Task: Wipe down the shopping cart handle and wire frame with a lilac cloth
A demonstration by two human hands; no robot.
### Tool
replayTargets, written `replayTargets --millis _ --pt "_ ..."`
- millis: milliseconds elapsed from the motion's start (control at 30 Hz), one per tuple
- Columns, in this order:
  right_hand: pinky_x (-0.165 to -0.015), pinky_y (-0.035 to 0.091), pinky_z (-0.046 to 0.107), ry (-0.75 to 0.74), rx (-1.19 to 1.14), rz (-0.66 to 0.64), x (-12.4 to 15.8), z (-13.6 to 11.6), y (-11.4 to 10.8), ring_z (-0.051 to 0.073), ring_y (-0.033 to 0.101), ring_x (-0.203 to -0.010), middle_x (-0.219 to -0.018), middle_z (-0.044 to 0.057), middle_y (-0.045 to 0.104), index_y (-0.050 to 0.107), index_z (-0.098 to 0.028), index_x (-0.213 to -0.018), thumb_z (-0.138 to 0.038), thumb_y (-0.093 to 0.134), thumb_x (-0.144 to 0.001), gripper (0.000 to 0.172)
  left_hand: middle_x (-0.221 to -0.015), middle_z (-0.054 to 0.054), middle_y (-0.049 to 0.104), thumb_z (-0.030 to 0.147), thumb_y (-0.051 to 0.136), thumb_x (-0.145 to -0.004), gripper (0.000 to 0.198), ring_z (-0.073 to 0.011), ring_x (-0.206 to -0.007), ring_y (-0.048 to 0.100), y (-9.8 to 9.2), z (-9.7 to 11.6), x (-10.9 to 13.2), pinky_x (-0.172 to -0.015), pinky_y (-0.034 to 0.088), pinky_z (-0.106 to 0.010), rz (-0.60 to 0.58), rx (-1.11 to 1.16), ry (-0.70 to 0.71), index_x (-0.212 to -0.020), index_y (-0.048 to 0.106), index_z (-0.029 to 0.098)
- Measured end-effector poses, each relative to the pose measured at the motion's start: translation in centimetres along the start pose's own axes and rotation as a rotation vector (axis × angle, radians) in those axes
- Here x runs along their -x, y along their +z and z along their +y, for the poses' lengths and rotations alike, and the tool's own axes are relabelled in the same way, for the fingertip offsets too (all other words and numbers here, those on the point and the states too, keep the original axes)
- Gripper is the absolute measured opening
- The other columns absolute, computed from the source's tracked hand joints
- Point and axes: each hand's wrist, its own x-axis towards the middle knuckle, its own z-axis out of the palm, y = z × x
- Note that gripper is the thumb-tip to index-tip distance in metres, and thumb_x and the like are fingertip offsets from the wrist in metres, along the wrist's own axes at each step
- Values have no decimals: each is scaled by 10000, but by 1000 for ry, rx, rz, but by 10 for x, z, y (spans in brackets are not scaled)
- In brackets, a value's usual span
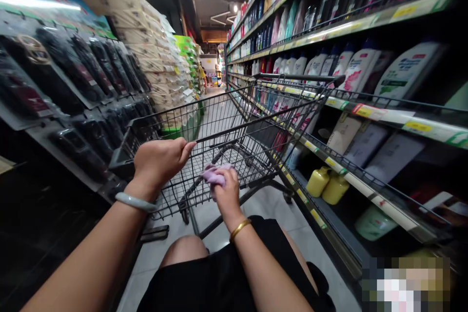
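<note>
**Bracing well, rubbing lightly**

A shelf (387,119) is running close along the right of the cart (234,129); whether the two are touching is hard to tell. To the cart's left, boxes (127,19) are standing in a tall stack and packs (84,68) are hanging in rows, so short, tidy strokes should be suiting the narrow lane.

The left hand (161,158) is closing in a fist over the cart's near top rim. That hold is looking sound: it should be keeping the frame from rolling under any push.

The right hand (228,190) is pinching a bunched lilac cloth (215,174) between its fingers, and the cloth is lying at the cart's near side wires, below the rim. The step is looking like wiping; following each wire lengthwise, with gentle pressure, should be working better than scrubbing across, where fabric could be snagging.

A pale bangle (135,202) is sitting on the left wrist, near the cart's side wires, and is worth keeping away from them. A slimmer gold bracelet (240,229) is circling the right wrist, nearer the wearer than the cart.
</note>
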Motion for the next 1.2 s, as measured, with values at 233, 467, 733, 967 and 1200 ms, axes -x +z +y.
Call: replayTargets --millis 233,467,733,967,1200 --pt "-996 551 380 70 27 168 -6 4 -9 235 677 -1067 -1086 54 649 727 -235 -958 -43 622 -760 295 -774 -144 751 665 203 -1077 740 -285 -703 683 2 -15 2 -601 152 -359 6 35 -6 -788 715 215" --pt "-976 563 384 -125 32 223 -8 -20 -22 234 676 -1081 -1132 55 613 724 -265 -1045 -97 608 -845 286 -765 -122 760 653 238 -1062 700 -265 -699 683 6 -29 4 -591 163 -356 15 103 -13 -744 695 229" --pt "-946 579 450 -189 222 176 7 2 -13 278 641 -1039 -1071 74 589 717 -257 -1014 -63 581 -800 320 -791 -119 764 656 279 -1066 653 -283 -768 706 11 -43 12 -615 224 -368 35 135 -44 -755 671 237" --pt "-1002 572 490 -289 168 272 -3 -36 -29 285 633 -1116 -1180 91 589 733 -303 -1142 -104 610 -878 352 -1366 -132 766 530 403 -1093 502 -328 -1277 685 2 -29 25 -1104 401 -470 293 379 53 -1329 724 225" --pt "-991 588 582 -268 241 237 13 1 -2 357 663 -1178 -1191 119 652 745 -320 -1093 -83 562 -799 420 -1432 -129 725 422 465 -1101 452 -312 -1337 627 -1 45 9 -1244 287 -515 353 490 11 -1453 662 219"
